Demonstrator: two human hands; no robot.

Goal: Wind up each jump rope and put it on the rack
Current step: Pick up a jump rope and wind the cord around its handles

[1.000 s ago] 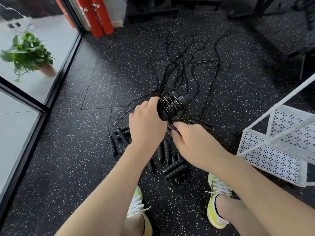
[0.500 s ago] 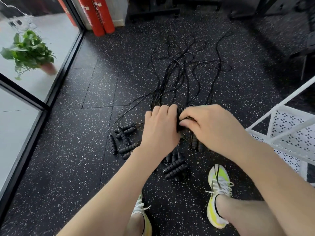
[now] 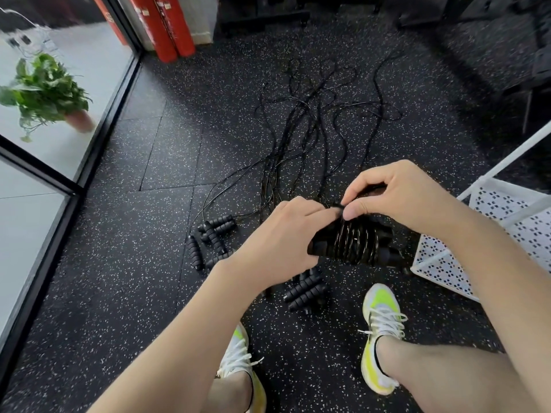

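Gripping the wound jump rope point(image 3: 351, 242), the left hand point(image 3: 286, 239) steadies it while the right hand point(image 3: 399, 201) pinches the cord end, which could spring loose if untucked.

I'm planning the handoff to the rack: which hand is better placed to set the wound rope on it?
Left, probably. The left hand grips the wound jump rope by its handles, while the right hand only pinches the cord end on top. The white rack stands to the right, so the left must reach across.
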